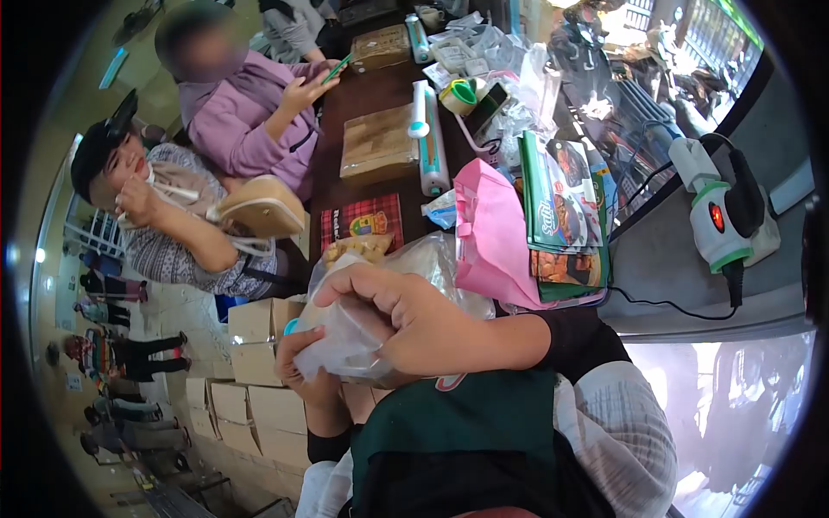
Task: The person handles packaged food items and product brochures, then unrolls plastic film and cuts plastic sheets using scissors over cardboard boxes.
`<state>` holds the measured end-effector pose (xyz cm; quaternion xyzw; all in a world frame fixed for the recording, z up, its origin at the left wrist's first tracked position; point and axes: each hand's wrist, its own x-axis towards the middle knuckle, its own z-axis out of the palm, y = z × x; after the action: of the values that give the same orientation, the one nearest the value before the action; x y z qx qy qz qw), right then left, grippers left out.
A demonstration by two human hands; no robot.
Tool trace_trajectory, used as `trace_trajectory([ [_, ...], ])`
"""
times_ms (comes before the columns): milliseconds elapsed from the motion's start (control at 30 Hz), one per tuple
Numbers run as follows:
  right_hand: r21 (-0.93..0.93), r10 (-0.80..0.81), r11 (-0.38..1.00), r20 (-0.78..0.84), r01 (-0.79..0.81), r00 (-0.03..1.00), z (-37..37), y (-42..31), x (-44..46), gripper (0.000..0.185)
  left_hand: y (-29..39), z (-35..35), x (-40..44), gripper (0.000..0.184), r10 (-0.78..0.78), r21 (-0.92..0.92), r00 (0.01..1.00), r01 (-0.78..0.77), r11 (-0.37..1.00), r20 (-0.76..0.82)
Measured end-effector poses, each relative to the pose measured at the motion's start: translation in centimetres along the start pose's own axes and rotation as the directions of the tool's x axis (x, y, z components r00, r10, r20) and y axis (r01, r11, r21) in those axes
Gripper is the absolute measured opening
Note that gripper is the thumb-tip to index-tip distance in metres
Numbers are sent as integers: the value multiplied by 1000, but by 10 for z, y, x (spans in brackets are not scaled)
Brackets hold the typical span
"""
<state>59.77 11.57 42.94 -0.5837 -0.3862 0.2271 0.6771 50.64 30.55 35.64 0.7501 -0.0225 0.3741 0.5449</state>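
Observation:
A clear plastic bag (350, 350) is held in front of my body. My right hand (423, 315) curls over its top, fingers bent round the plastic. My left hand (302, 358) pinches its lower left side, thumb and fingers on the film. Just beyond the hands lies a bag of yellowish pieces (358, 248), beside another clear plastic bag (427, 259). Behind them sits a red checked packet (363, 220) on the dark table. What the held bag contains cannot be made out.
A pink bag (492, 233) and green printed packs (566, 207) stand at the right. Farther back are a sealer (429, 142), a brown block (377, 144) and loose plastic. Two people sit at the left. Cardboard boxes (259, 345) stand lower left; a cable runs at right.

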Motion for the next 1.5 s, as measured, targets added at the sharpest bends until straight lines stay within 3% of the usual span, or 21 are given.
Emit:
trace_trajectory([
  [100, 177, -101, 980, 29, 95, 994, -15, 11, -3, 52, -4, 10, 23, 17, 19, -17, 999, -20, 1000, -49],
  [200, 132, -127, 985, 121, 111, 984, -41, 13, -16, 72, -8, 18, 53, 11, 96, 95, 995, -96, 991, -3],
  [300, 21, -280, 960, 0, 280, 960, -69, 17, -32, 71, -22, 22, 88, 9, 51, 17, 998, -50, 999, -48],
  [367, -98, -194, 976, -11, 192, 981, -98, 22, -45, 66, -39, 31, 107, 8, 67, -89, 987, -81, 993, -149],
  [433, -120, -88, 991, -309, 53, 947, -112, 33, -60, 38, -60, 32, 125, 8, 87, -159, 966, -129, 979, -245],
  [533, -94, 92, 970, -716, -225, 693, -153, 81, -74, 23, -80, 59, 147, 9, 91, -165, 953, -144, 976, -289],
  [633, -80, 154, 935, -784, -345, 601, -201, 114, -67, 18, -106, 91, 154, 9, 25, -137, 948, -71, 988, -316],
  [733, -60, 103, 969, -780, -238, 617, -209, 105, 1, 18, -144, 110, 147, 6, 69, 19, 970, -67, 998, -235],
  [800, -198, -103, 978, -714, -59, 693, -209, 106, 60, 17, -158, 122, 138, 7, 3, -111, 976, -28, 993, -220],
  [867, -306, -126, 943, -684, -126, 719, -217, 109, 119, 23, -172, 131, 136, 9, -46, -204, 973, -1, 979, -226],
  [933, -293, 112, 884, -623, -364, 774, -229, 113, 176, 35, -184, 137, 133, 9, -91, -251, 963, 25, 968, -254],
  [1033, -126, 440, 745, -645, -655, 625, -223, 137, 237, 56, -207, 141, 131, 13, -16, -218, 979, -28, 975, -201],
  [1067, -100, 470, 672, -707, -734, 528, -219, 155, 252, 57, -201, 139, 132, 16, -25, 19, 982, 29, 999, -189],
  [1100, -202, 418, 713, -647, -671, 638, -222, 170, 257, 54, -193, 139, 133, 18, 140, 168, 989, -145, 975, 38],
  [1133, -300, 357, 746, -573, -594, 738, -224, 180, 262, 52, -180, 139, 136, 21, 294, 228, 919, -355, 906, 262],
  [1167, -471, 219, 711, -558, -522, 801, -230, 204, 274, 47, -149, 136, 142, 25, 533, 21, 578, -689, 724, 618],
  [1200, -629, 85, 639, -513, -442, 854, -240, 231, 290, 43, -120, 134, 148, 30, 626, -302, 65, -833, 463, 777],
  [1267, -606, 211, 568, -548, -558, 810, -253, 266, 313, 41, -118, 143, 134, 36, 546, -620, -347, -633, 464, 763],
  [1300, -618, 266, 528, -532, -583, 804, -248, 262, 313, 40, -133, 155, 113, 38, 508, -559, -243, -458, 691, 827],
  [1400, -871, 396, 232, -322, -433, 860, -237, 256, 322, 39, -129, 180, 96, 39, 427, -442, -116, -303, 845, 897],
  [1500, -825, 419, 309, -328, -473, 846, -236, 297, 326, 34, -134, 187, 89, 41, 356, -364, -78, -267, 893, 931],
])
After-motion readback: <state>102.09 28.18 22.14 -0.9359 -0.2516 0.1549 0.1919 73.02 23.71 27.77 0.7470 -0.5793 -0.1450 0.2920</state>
